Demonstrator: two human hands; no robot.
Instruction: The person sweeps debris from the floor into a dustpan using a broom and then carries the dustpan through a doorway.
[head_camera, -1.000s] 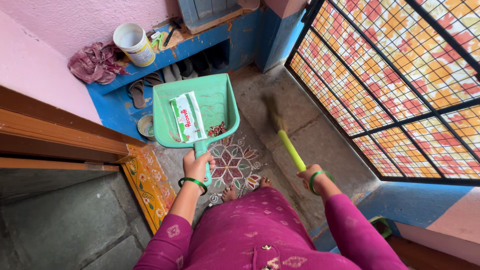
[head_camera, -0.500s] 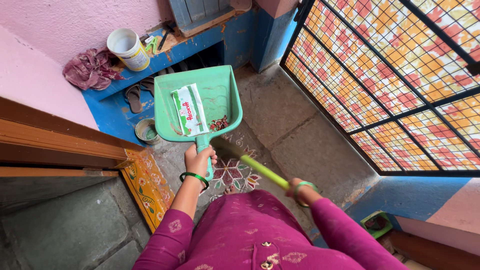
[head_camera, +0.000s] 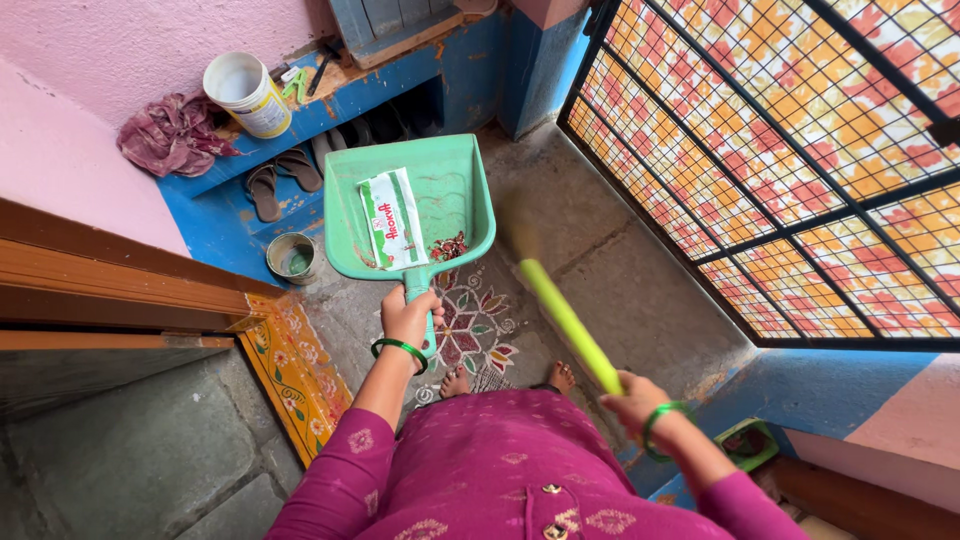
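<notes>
Stone porch floor (head_camera: 620, 270), frame centre: left hand (head_camera: 410, 315) gripping loaded green dustpan (head_camera: 425, 200), right hand (head_camera: 632, 395) fisting yellow-green broom (head_camera: 565, 320); sweeping step, gathering remaining debris needing dustpan lowering.

Green dustpan (head_camera: 425, 205) held level above floor, wrapper, red scraps inside; yellow-green broom (head_camera: 560, 315) slanted, blurred.

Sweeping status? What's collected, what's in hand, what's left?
Collected: a wrapper and reddish scraps lie in the green dustpan. In hand: left hand grips the pan's handle, right hand the blurred broom. Left: no loose litter is visible on the floor; the pan is unemptied.
</notes>
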